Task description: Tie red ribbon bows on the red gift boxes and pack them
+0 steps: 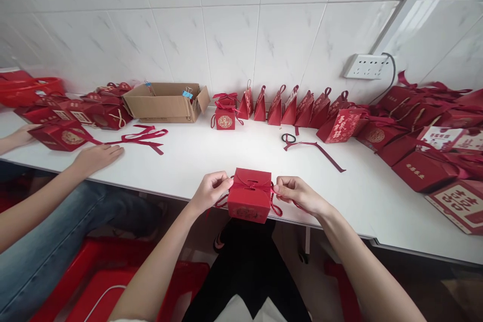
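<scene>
A small red gift box [248, 198] sits at the table's front edge, right before me, with gold print on its near face. Red ribbon [252, 186] crosses its top and is knotted in the middle. At the box's left side my left hand [213, 188] is closed, pinching one end of the ribbon. My right hand [296, 192] pinches the other end on the right. Twisted red cord handles [276, 209] hang at both sides of the box. The ribbon ends are partly hidden by my fingers.
Finished-looking red boxes [225, 113] and triangular ones [277, 105] line the wall. More boxes [426, 166] pile up at right. A cardboard box [166, 103] stands at the back. Loose ribbon [317, 151] lies at right. A co-worker's hand [96, 158] rests at left beside another box [60, 134].
</scene>
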Demonstrator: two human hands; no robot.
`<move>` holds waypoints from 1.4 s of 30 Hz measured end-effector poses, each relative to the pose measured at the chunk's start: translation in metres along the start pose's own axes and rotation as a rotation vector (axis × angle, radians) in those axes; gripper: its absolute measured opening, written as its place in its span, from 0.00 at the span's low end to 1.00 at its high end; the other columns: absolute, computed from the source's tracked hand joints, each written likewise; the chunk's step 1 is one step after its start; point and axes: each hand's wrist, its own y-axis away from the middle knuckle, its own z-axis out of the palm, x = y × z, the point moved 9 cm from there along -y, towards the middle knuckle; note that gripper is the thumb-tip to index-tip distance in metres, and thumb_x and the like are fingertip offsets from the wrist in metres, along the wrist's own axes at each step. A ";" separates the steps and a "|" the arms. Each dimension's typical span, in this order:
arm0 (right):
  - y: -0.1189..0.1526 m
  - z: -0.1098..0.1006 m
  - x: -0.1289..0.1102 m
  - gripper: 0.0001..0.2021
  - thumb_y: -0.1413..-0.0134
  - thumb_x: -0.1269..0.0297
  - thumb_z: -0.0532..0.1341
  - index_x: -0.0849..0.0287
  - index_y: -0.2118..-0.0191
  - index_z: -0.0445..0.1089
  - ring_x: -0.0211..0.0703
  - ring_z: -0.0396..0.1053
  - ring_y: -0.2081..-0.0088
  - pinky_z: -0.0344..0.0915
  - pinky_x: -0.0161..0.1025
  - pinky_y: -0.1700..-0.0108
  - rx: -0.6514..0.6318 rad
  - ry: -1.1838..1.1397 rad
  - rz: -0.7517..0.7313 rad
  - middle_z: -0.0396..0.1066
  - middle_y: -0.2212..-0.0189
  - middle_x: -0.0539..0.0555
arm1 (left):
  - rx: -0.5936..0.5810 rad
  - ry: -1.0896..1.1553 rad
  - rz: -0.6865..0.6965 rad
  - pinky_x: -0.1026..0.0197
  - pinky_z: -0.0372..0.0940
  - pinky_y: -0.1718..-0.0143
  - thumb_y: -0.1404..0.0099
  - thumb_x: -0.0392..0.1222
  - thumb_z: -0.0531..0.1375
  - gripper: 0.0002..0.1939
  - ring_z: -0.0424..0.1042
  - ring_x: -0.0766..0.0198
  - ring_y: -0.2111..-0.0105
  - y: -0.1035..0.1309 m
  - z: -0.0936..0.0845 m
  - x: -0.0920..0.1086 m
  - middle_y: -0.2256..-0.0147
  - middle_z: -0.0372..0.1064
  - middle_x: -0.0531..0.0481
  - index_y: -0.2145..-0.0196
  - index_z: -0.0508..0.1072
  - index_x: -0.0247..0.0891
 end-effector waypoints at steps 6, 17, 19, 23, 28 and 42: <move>0.020 0.006 -0.046 0.16 0.47 0.52 0.60 0.59 0.74 0.64 0.34 0.56 0.76 0.53 0.34 0.73 -0.055 0.122 -0.100 0.60 0.78 0.47 | 0.038 -0.043 -0.060 0.67 0.46 0.80 0.39 0.50 0.54 0.19 0.47 0.73 0.82 0.003 0.005 0.003 0.82 0.47 0.59 0.81 0.55 0.38; 0.001 0.027 -0.071 0.08 0.45 0.61 0.58 0.58 0.68 0.72 0.41 0.70 0.68 0.66 0.37 0.63 0.296 0.210 -0.308 0.73 0.71 0.52 | -0.255 -0.130 -0.127 0.67 0.52 0.78 0.40 0.50 0.56 0.16 0.55 0.72 0.81 0.007 0.024 0.026 0.81 0.56 0.58 0.78 0.61 0.37; 0.000 0.030 -0.069 0.08 0.44 0.64 0.56 0.57 0.66 0.72 0.41 0.70 0.67 0.66 0.37 0.62 0.345 0.278 -0.336 0.73 0.69 0.52 | -0.283 -0.186 -0.117 0.67 0.52 0.78 0.40 0.49 0.56 0.15 0.56 0.72 0.80 0.007 0.021 0.034 0.80 0.58 0.57 0.78 0.62 0.36; 0.002 0.035 -0.067 0.08 0.44 0.67 0.53 0.56 0.65 0.70 0.42 0.70 0.64 0.65 0.39 0.59 0.355 0.381 -0.361 0.73 0.65 0.53 | -0.301 -0.280 -0.098 0.67 0.50 0.80 0.40 0.47 0.55 0.12 0.53 0.72 0.82 0.005 0.018 0.053 0.81 0.58 0.58 0.75 0.65 0.37; 0.001 0.031 -0.056 0.07 0.46 0.67 0.55 0.54 0.59 0.60 0.42 0.72 0.67 0.66 0.40 0.63 0.366 0.272 -0.253 0.75 0.67 0.51 | -0.327 -0.488 0.000 0.65 0.49 0.81 0.41 0.43 0.56 0.07 0.55 0.69 0.83 -0.003 0.016 0.083 0.81 0.62 0.56 0.74 0.69 0.39; -0.005 0.032 -0.059 0.06 0.49 0.67 0.55 0.57 0.71 0.70 0.41 0.69 0.67 0.63 0.37 0.63 0.291 0.278 -0.300 0.73 0.70 0.50 | -0.330 -0.416 0.129 0.63 0.61 0.69 0.40 0.41 0.54 0.07 0.67 0.65 0.71 -0.042 0.024 0.079 0.70 0.68 0.52 0.65 0.68 0.38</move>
